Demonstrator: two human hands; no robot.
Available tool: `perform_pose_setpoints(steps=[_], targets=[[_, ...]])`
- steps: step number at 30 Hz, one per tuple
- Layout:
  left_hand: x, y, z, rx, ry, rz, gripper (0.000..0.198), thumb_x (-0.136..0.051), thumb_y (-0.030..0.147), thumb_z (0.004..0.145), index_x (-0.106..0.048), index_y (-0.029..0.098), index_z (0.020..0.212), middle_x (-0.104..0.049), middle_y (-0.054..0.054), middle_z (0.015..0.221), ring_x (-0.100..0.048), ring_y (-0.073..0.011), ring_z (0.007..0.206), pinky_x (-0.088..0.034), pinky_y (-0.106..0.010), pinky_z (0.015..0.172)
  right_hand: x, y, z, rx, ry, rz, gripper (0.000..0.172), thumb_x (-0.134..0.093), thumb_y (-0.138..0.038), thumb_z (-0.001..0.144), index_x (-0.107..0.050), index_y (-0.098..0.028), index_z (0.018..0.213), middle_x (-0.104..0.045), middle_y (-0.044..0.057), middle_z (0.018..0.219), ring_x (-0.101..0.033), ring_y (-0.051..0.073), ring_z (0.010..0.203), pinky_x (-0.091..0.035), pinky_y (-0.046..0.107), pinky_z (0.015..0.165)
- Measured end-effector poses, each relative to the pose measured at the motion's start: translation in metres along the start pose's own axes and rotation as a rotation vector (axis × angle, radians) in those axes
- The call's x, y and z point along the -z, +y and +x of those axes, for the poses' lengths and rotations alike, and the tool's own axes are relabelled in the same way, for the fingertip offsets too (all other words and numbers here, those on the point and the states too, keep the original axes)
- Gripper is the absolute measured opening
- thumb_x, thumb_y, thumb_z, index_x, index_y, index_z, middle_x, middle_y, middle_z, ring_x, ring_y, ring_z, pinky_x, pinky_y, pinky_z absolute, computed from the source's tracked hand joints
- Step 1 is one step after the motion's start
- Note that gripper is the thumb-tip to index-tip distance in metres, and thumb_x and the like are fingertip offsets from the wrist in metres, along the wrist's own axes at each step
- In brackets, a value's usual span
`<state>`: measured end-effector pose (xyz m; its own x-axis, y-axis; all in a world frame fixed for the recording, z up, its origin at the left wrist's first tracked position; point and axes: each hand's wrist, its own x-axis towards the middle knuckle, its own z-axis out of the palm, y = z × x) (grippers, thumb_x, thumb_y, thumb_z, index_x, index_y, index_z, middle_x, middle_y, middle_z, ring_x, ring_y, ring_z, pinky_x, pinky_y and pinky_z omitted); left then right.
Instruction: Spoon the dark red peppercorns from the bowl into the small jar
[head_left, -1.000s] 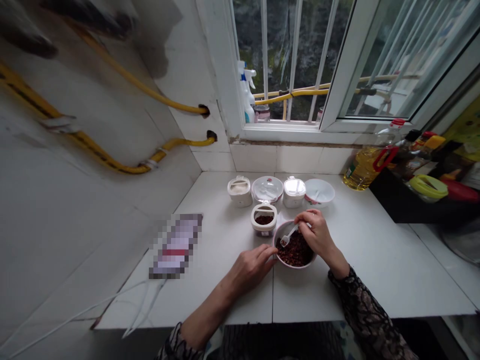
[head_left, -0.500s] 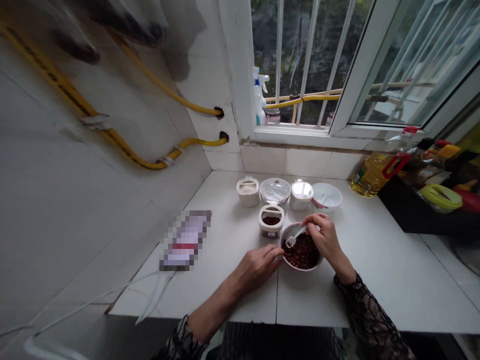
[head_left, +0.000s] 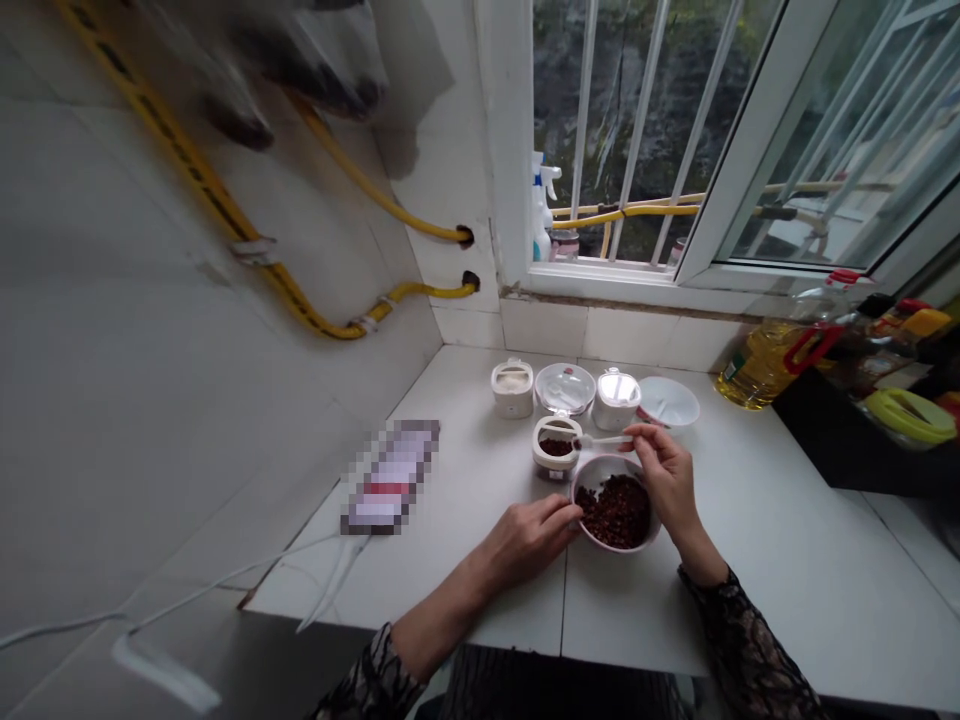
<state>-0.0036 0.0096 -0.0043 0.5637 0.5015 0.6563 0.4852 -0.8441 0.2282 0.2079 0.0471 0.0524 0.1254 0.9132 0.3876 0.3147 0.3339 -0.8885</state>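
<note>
A blurred, pixelated rectangle (head_left: pixel 392 476) lies on the desk (head_left: pixel 472 560) left of centre in the frame. In the lower middle, the left hand (head_left: pixel 529 540) has its fingertips against the left edge of the bowl, fingers loosely bent; I cannot tell whether it pinches the rim or only rests there. Light, steady pressure on that side should be enough to stop the bowl sliding.

Just above, near the centre, stands a small jar (head_left: pixel 556 452), its lid up and dark red bits inside. The scoop end of the white spoon (head_left: pixel 609 441) reaches the jar's right edge; whether it touches, and what it carries, is too small to tell. Holding the scoop level and low over the opening would limit spills.

Below and to the right sits the bowl (head_left: pixel 602 470), partly filled with dark red flakes (head_left: pixel 619 512), just beside the jar, so a short path between the two is best. Right of centre, the right hand (head_left: pixel 663 478) pinches the spoon's handle between thumb and fingers; turning the wrist gently should tilt it with control.
</note>
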Motion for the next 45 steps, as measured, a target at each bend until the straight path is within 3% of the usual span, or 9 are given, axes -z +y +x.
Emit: perform_pose_setpoints(steps=[4,8,11,14,21,28,37,45], targets=[[-0.001,-0.001,-0.001,0.004,0.001,0.015,0.015,-0.047,0.023,0.098,-0.054,0.016,0.109,-0.067,-0.007,0.093,-0.069,-0.0135,0.076,-0.057,-0.020,0.061,-0.009,-0.010,-0.002,0.289,-0.076,-0.223,0.018,-0.047,-0.025,0.091,-0.065,-0.023,0.092,-0.072,0.005,0.084,-0.065,0.022,0.083,-0.048,0.039,0.084],[-0.001,0.000,0.000,0.009,-0.008,0.019,0.016,-0.044,0.025,0.099,-0.054,0.016,0.108,-0.067,-0.007,0.092,-0.069,-0.0128,0.074,-0.057,-0.020,0.061,-0.007,-0.012,-0.003,0.466,-0.167,-0.337,0.023,-0.045,-0.018,0.091,-0.067,-0.024,0.090,-0.072,0.005,0.085,-0.063,0.022,0.082,-0.045,0.043,0.087],[0.001,0.001,0.001,0.012,-0.013,0.006,0.016,-0.043,0.024,0.100,-0.054,0.016,0.108,-0.068,-0.006,0.093,-0.069,-0.0127,0.076,-0.057,-0.020,0.062,0.002,-0.008,-0.004,0.443,-0.055,-0.323,0.019,-0.048,-0.018,0.090,-0.066,-0.024,0.093,-0.072,0.005,0.085,-0.062,0.023,0.086,-0.045,0.043,0.088],[0.002,0.002,0.003,0.014,-0.024,-0.010,0.016,-0.042,0.024,0.101,-0.053,0.016,0.108,-0.068,-0.005,0.092,-0.069,-0.0130,0.077,-0.057,-0.020,0.061,0.013,-0.001,-0.002,0.407,0.048,-0.316,0.016,-0.050,-0.018,0.088,-0.064,-0.024,0.087,-0.068,0.003,0.070,-0.062,0.024,0.084,-0.046,0.041,0.085],[0.003,0.001,0.003,-0.006,0.002,0.007,0.015,-0.043,0.025,0.100,-0.053,0.016,0.108,-0.068,-0.006,0.092,-0.069,-0.0142,0.075,-0.056,-0.021,0.059,0.012,0.006,0.001,0.489,-0.123,-0.553,0.017,-0.048,-0.015,0.081,-0.061,-0.023,0.074,-0.069,0.001,0.069,-0.060,0.019,0.067,-0.039,0.042,0.091],[0.001,-0.001,-0.001,0.003,-0.020,-0.006,0.015,-0.045,0.024,0.099,-0.053,0.015,0.109,-0.067,-0.007,0.092,-0.069,-0.0146,0.076,-0.056,-0.021,0.060,0.002,0.005,-0.005,0.354,-0.296,-0.507,0.021,-0.045,-0.012,0.081,-0.062,-0.023,0.074,-0.070,0.000,0.070,-0.062,0.017,0.066,-0.037,0.042,0.094],[-0.001,-0.002,-0.002,0.008,-0.025,-0.012,0.015,-0.045,0.023,0.099,-0.054,0.016,0.109,-0.067,-0.007,0.093,-0.069,-0.0140,0.077,-0.057,-0.021,0.063,0.008,0.006,-0.001,0.167,-0.158,-0.360,0.019,-0.047,-0.019,0.076,-0.064,-0.024,0.069,-0.067,0.000,0.059,-0.062,0.023,0.076,-0.042,0.039,0.087],[-0.002,-0.003,-0.003,-0.003,-0.017,-0.010,0.015,-0.046,0.023,0.099,-0.054,0.015,0.109,-0.068,-0.007,0.093,-0.069,-0.0143,0.077,-0.057,-0.021,0.062,0.009,0.005,0.000,0.105,-0.120,-0.341,0.019,-0.047,-0.020,0.074,-0.064,-0.024,0.066,-0.064,-0.001,0.053,-0.061,0.022,0.070,-0.043,0.037,0.080]])
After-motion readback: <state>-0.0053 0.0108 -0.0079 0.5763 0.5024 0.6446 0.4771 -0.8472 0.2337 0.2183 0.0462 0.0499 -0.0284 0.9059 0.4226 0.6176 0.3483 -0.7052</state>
